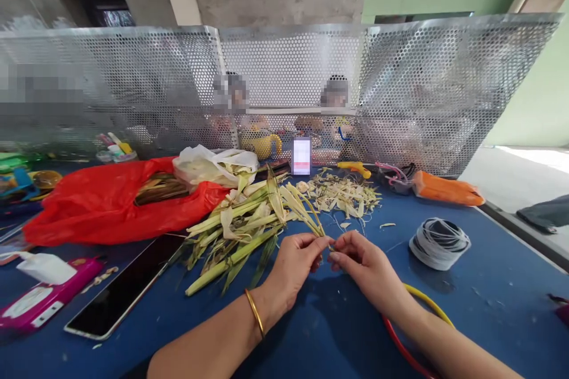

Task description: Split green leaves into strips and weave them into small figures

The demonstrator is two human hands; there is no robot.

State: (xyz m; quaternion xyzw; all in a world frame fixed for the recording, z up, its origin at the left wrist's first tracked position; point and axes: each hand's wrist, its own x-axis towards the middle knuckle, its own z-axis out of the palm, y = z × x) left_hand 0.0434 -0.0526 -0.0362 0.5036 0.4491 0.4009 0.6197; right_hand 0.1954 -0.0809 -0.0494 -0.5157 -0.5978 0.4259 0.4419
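My left hand and my right hand meet over the blue table, fingers pinched together on the near end of a thin pale-green leaf strip. That strip runs back into a heap of green and yellowish palm leaves lying left of my hands. A gold bangle circles my left wrist. Beyond my hands lies a scatter of pale leaf trimmings.
A red plastic bag and a white bag lie at the left. A phone, a pink wipes pack, a coil of white cord, an orange item and red-yellow rings surround me. Other people sit behind the perforated metal screen.
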